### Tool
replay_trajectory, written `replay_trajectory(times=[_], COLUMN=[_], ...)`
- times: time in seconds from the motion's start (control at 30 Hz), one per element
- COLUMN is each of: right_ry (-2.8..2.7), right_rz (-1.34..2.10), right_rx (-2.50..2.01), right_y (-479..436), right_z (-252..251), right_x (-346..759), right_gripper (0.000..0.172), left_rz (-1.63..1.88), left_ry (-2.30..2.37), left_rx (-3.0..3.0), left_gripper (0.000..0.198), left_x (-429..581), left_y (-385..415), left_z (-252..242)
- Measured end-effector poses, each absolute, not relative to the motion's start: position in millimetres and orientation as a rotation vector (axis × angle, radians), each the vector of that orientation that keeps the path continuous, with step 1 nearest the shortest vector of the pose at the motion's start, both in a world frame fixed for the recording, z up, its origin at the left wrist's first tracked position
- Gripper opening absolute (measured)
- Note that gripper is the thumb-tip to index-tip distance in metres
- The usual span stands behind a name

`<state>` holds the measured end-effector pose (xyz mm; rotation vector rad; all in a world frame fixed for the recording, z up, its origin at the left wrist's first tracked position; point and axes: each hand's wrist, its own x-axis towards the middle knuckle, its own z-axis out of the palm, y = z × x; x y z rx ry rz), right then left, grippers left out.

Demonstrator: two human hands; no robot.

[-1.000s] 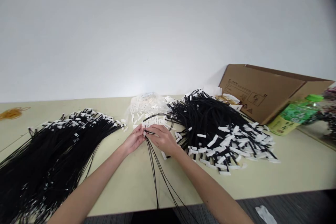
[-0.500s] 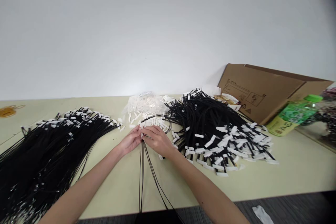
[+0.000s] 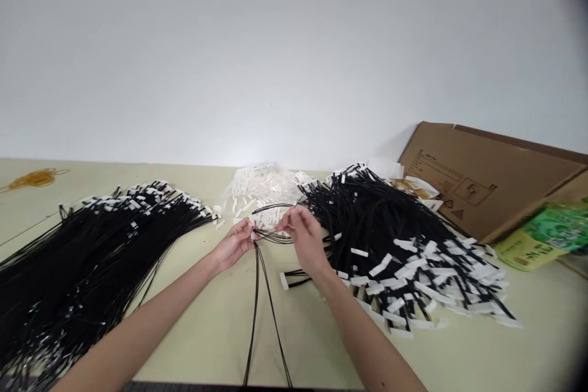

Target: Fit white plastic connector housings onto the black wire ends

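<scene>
Left hand (image 3: pixel 232 248): near the middle of the worktop (image 3: pixel 211 324), grip nearly closed, thumb and fingertips pinching a small white plug (image 3: pixel 253 234). From this plug, black wires (image 3: pixel 256 282) in two directions: downward in two spreading strands as far as the front edge of the worktop, and rightward toward the other hand. Right hand (image 3: pixel 307 239): to the right of the plug and apart from the left hand, fingers bent, thumb and forefinger close together at the rightward wires; cannot tell whether gripping a wire or merely beside one. Beyond both hands, a thin black arc (image 3: pixel 275 206) curving toward the right.

Midway along the rear edge of the worktop: clear plastic bag (image 3: pixel 264 180) with small white pieces inside; just in front, loose white pieces (image 3: pixel 245 205), partly hidden by the right hand. Toward the left, down to the front edge: left pile (image 3: pixel 105 257) of black wires, white ends toward the rear edge. Near the rear edge at far left: tangle of orange bands (image 3: pixel 39 179). Toward the right edge: right pile (image 3: pixel 358 226), with white ends fanned toward the front edge; near the right wrist, a separate white end (image 3: pixel 284 281) pointing left. At the right rear: tilted cardboard box (image 3: pixel 482 184), with a blurred green-and-yellow bottle (image 3: pixel 542 236) in front, cut off by the border of the view.
</scene>
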<state>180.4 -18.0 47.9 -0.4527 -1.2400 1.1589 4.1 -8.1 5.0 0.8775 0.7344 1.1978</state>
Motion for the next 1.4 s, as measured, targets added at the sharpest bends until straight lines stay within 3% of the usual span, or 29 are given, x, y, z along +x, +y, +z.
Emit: replay_trajectory(times=[0.13, 0.23, 0.4, 0.53, 1.03, 1.4], right_ry=[-0.932, -0.919, -1.599, -1.919, -2.031, -2.05], right_rz=[1.055, 0.73, 0.098, -0.167, -0.126, -0.218], right_rx=[-0.516, -0.644, -0.749, -0.738, -0.693, -0.464], right_y=[-12, -12, -19, -25, -31, -47], right_z=[74, 86, 68, 36, 19, 12], right_x=[214, 230, 209, 186, 203, 194], right_gripper=[0.022, 0.021, 0.02, 0.02, 0.016, 0.028], left_rz=[1.179, 1.135, 1.076, 1.039, 1.143, 1.017], left_ry=[0.755, 0.761, 0.763, 0.772, 0.717, 0.762], left_rx=[0.923, 0.965, 1.035, 1.088, 0.98, 1.014], left_gripper=[0.019, 0.02, 0.02, 0.02, 0.023, 0.032], left_x=[5, 7, 9, 9, 34, -22], left_y=[-8, -8, -9, -18, -40, -47], left_z=[4, 2, 1, 1, 0, 0])
